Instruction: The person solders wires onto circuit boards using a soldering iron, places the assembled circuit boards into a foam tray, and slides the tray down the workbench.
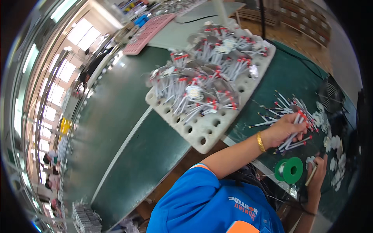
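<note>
My left hand (285,130), with a gold bracelet at its wrist, is closed around a bundle of white wires with red ends (292,138). More such wires (285,104) lie in a loose pile right behind it on the green table. Lower right, my right hand (319,171) is closed on a slim tan stick-like tool (311,175); its tip is too small to make out. Between the hands and the table's near edge stands a green spool (289,171) with pale thread-like material on it. Flat whitish pieces (337,171) lie beside my right hand.
A white foam board with holes (202,141) carries heaps of wired discs, left of my hands. A black round-grilled fan (332,95) stands far right. A pink perforated tray (149,34) lies farther back. The long green bench (116,116) runs along the left.
</note>
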The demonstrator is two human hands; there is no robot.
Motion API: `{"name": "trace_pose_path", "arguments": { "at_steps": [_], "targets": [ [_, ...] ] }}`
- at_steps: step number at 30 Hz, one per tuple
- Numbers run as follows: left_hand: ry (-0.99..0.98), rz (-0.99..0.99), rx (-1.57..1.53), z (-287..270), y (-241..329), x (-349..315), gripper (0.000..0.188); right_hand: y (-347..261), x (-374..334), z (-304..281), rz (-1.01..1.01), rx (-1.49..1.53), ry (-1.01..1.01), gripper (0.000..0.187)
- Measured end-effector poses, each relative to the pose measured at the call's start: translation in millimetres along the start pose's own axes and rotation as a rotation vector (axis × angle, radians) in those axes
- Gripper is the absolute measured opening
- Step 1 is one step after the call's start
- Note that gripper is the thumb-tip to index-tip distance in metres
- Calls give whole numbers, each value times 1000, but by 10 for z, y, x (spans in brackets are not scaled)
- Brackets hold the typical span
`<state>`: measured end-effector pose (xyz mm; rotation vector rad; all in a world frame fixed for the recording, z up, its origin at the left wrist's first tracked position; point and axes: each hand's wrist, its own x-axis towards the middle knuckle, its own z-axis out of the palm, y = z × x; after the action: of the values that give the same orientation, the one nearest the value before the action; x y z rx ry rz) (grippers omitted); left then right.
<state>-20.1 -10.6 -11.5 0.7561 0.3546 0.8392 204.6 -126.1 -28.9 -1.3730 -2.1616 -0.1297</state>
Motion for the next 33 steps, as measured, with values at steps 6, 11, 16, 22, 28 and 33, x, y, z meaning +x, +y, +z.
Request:
{"name": "trace_pose_path", "arguments": {
  "at_steps": [6,11,16,22,28,33],
  "targets": [
    [14,80,57,12,177,-235,16,78,86,140,115,100,79,23],
    [69,115,206,62,167,-228,12,133,114,114,161,252,136,25],
    [117,166,597,287,122,-250,15,60,240,80,174,502,172,30],
    [54,180,664,375,50,-241,13,-16,337,64,204,622,164,32],
    [63,186,573,283,-39,-205,14,5,360,148,168,554,154,28],
    [134,338,751,332,-46,-235,15,-55,409,149,202,581,220,27]
  ]
}}
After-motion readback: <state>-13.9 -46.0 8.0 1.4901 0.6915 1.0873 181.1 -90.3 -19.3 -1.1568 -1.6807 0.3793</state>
